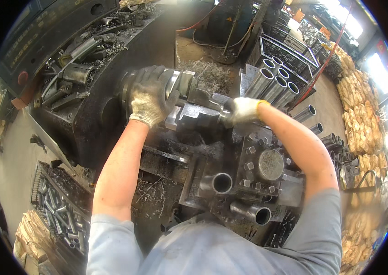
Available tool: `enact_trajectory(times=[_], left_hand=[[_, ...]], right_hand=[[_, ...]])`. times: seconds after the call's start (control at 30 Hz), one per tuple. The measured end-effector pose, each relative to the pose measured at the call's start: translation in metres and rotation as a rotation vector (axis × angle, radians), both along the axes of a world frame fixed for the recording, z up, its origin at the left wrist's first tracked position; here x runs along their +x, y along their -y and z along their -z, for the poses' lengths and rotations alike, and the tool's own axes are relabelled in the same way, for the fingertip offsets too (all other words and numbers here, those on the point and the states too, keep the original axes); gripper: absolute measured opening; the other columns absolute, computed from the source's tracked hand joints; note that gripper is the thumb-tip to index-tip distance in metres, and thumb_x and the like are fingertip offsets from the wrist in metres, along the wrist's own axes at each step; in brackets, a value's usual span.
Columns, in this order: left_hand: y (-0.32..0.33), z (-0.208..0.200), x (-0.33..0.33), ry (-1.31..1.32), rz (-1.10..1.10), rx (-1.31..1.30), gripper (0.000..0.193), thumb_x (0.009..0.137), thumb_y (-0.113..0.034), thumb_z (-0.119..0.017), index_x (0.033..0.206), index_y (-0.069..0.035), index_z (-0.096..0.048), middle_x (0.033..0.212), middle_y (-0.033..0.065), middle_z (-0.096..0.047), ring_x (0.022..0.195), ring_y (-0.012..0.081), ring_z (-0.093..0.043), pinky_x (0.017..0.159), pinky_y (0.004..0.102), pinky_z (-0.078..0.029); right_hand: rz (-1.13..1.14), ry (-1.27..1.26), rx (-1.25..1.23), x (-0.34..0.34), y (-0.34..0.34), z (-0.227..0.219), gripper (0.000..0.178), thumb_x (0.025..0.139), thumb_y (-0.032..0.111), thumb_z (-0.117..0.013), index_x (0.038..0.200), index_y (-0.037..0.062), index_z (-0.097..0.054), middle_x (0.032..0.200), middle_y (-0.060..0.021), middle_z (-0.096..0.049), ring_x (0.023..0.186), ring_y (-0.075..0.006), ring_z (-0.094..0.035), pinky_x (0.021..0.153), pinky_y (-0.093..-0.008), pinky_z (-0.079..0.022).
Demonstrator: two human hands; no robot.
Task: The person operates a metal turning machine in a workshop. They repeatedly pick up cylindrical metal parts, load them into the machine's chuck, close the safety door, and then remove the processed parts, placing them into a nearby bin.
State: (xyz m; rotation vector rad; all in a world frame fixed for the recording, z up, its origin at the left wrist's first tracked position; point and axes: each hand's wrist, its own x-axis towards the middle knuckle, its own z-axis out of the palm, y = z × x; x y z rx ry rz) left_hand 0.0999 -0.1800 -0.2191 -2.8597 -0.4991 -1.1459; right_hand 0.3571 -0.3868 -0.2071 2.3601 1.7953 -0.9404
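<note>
I saw the left glove (150, 94) bent over a bright metal ring (173, 82), the right glove (244, 111) beside the clamping block (198, 115) between them. Whether either pinched, I could not tell. Steady, even handling seemed best.

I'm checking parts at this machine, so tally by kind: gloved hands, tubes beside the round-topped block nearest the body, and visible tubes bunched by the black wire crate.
Left hand and right hand, gloved: 2
Near tubes: 2
Bunched tubes: 6
Total: 10
</note>
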Motion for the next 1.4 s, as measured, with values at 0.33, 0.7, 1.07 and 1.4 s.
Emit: enact_trajectory(times=[0.33,0.7,1.07,1.4], left_hand=[[0.001,0.003,-0.002,0.015,-0.006,0.000,0.056,0.082,-0.025,-0.083,0.133,-0.010,-0.068,0.138,0.0186,-0.067,0.131,0.0413,-0.061,0.116,0.0511,-0.046],[-0.006,0.012,-0.003,0.013,-0.020,-0.003,0.051,0.087,-0.038,-0.077,0.131,-0.012,-0.071,0.136,0.0148,-0.069,0.134,0.0363,-0.061,0.120,0.0480,-0.043],[0.038,-0.020,-0.124,-0.055,0.725,-0.707,0.080,0.091,-0.047,-0.078,0.155,-0.008,-0.052,0.137,0.0191,-0.070,0.128,0.0374,-0.066,0.106,0.0501,-0.054],[0.216,0.064,-0.192,0.203,0.397,-2.161,0.049,0.096,-0.014,-0.075,0.139,-0.001,-0.057,0.122,0.0120,-0.070,0.110,0.0231,-0.070,0.100,0.0411,-0.058]], right_hand=[[0.151,-0.608,-0.143,0.066,-0.023,0.057,0.035,0.082,0.019,-0.083,0.101,-0.0076,-0.073,0.095,-0.0075,-0.077,0.079,-0.0137,-0.070,0.062,-0.0322,-0.056],[0.005,0.977,0.025,-0.031,0.070,-0.079,0.070,0.067,0.027,-0.087,0.132,0.0066,-0.068,0.107,-0.0243,-0.077,0.102,-0.0418,-0.076,0.093,-0.0480,-0.062],[0.708,0.131,0.941,-0.301,0.175,-0.098,0.083,0.072,0.011,-0.078,0.148,-0.0073,-0.052,0.128,-0.0269,-0.071,0.110,-0.0334,-0.075,0.095,-0.0414,-0.062],[0.546,0.041,0.595,-0.361,0.152,0.030,0.094,0.071,0.026,-0.090,0.150,0.0030,-0.044,0.125,-0.0255,-0.068,0.092,-0.0417,-0.077,0.076,-0.0480,-0.065]])
